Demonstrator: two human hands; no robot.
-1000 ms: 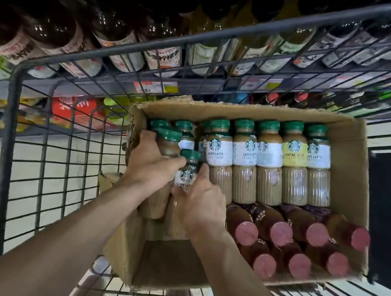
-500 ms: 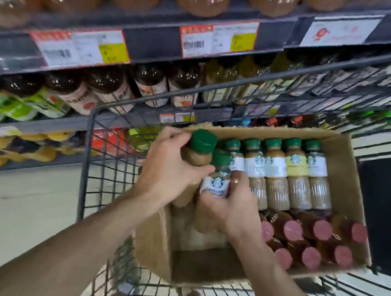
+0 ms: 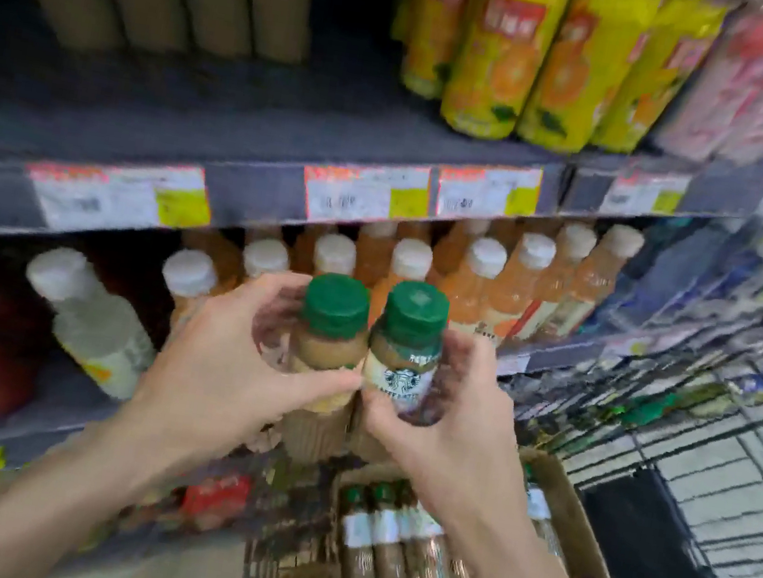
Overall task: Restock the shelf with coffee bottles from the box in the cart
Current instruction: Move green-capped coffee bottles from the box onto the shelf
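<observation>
While the cardboard box (image 3: pixel 581 530) in the wire cart (image 3: pixel 676 435) held more coffee bottles, the left hand (image 3: pixel 218 363) gripped one green-capped bottle (image 3: pixel 330 330) and the right hand (image 3: pixel 443 423) gripped another bottle (image 3: pixel 408 343), both raised before the shelf (image 3: pixel 263 140).

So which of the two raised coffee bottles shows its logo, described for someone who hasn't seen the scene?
Start at the cardboard box in the cart, then look up to the two hands raised before the shelf. It is the bottle gripped by the right hand. Unlike its green-capped neighbour in the left hand, its white label shows a round logo.
</observation>
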